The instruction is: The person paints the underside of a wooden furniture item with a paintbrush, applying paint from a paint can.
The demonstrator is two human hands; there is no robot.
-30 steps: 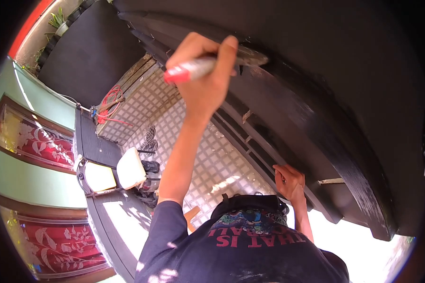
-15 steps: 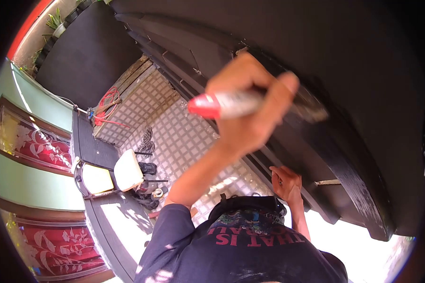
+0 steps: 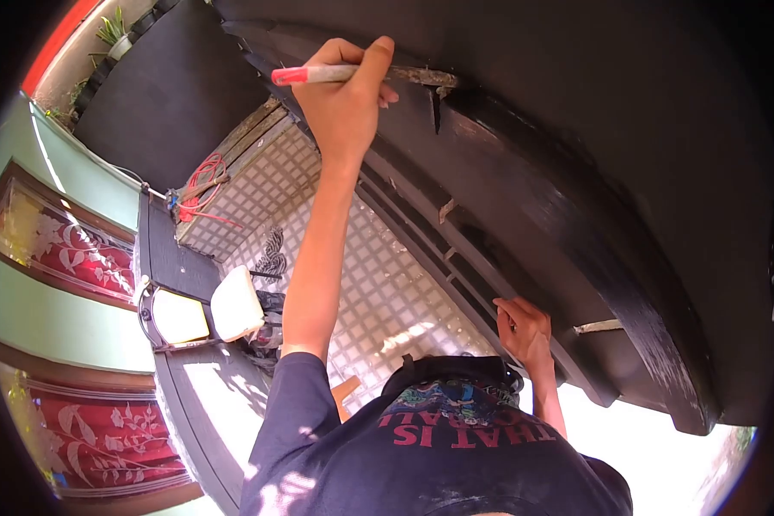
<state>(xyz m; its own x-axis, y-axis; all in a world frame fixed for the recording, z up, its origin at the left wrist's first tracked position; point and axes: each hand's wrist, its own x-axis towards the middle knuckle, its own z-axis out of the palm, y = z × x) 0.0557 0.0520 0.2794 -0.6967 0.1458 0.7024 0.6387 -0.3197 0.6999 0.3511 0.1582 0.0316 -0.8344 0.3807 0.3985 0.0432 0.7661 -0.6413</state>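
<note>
My left hand (image 3: 340,112) grips a paintbrush (image 3: 331,75) with a whitish, red-ended handle. Its dark, paint-caked bristle end reaches the upper end of a black curved wooden beam (image 3: 568,198), against a broad black panel (image 3: 593,60). Worn, paler streaks show along the beam. Lower right, my right hand (image 3: 525,331) is curled, beside the black rails (image 3: 490,258) of the same wooden piece. Whatever its fingers hold, if anything, is hidden.
Patterned floor tiles (image 3: 353,284) lie below. To the left are a chair with a pale seat (image 3: 236,303), a coiled red hose (image 3: 205,176), and windows with red patterned curtains (image 3: 86,262). A potted plant (image 3: 116,39) stands at upper left.
My left hand has moved up and left, away from the camera, taking the paintbrush to the upper end of the curved beam. My right hand has stayed about where it was.
</note>
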